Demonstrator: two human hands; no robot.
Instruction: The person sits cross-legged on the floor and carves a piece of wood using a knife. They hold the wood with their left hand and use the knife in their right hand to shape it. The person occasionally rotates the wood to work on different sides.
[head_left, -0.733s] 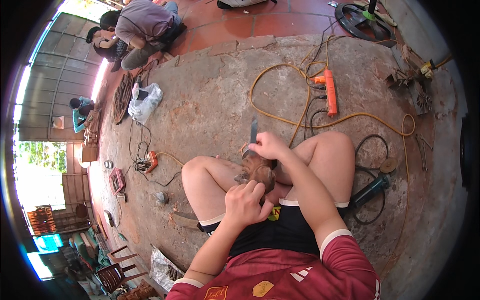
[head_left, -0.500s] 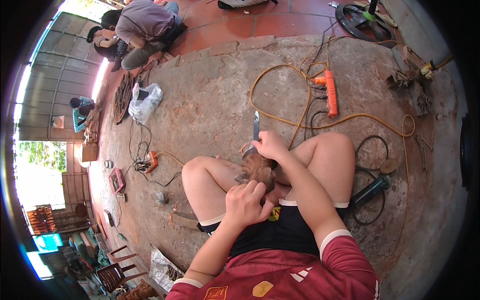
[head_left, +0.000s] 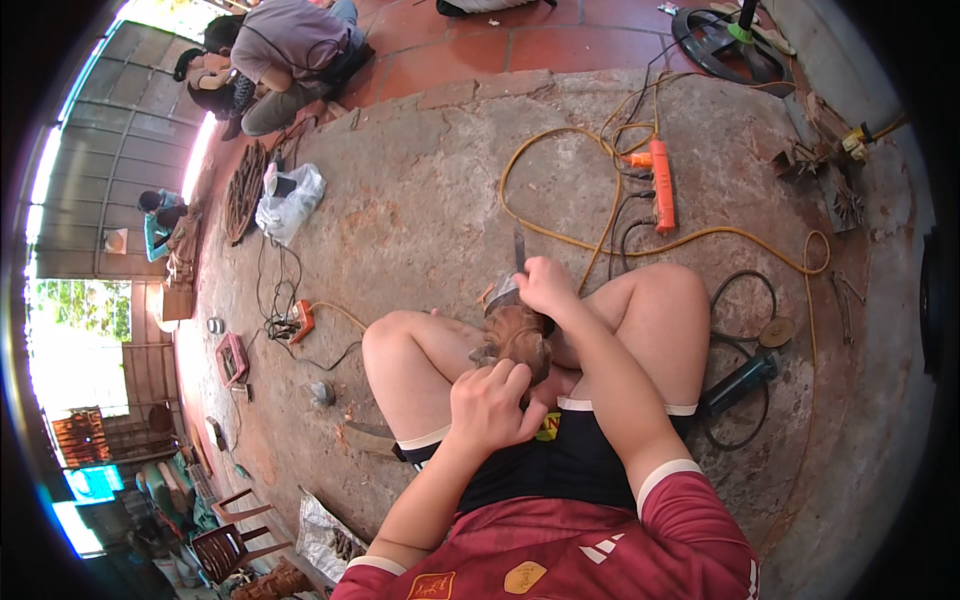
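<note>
A brown wooden carving (head_left: 515,332) with a rounded, sculpted shape rests between my bare legs. My left hand (head_left: 490,408) is closed over its near end, fingers curled. At the far end of the carving, my right hand (head_left: 546,288) grips a narrow, flat metal tool (head_left: 519,250). The tool's thin strip points away from me, looking dark and almost edge-on. A pale patch shows beside my right fingers, on the far end of the carving. My fingers hide the tool's grip, and its exact kind cannot be made out.
An orange power strip (head_left: 661,185) with a looping yellow cord lies ahead right. A dark green power tool (head_left: 742,385) is by my right knee. Left are a plastic bag (head_left: 290,205), a second orange socket (head_left: 303,322) and a pink basket (head_left: 232,360). People (head_left: 290,50) crouch far left.
The flat tool has turned from showing a bright face to a dark, thin edge. My right hand has shifted slightly toward the far right. My left hand and the carving stay put.
</note>
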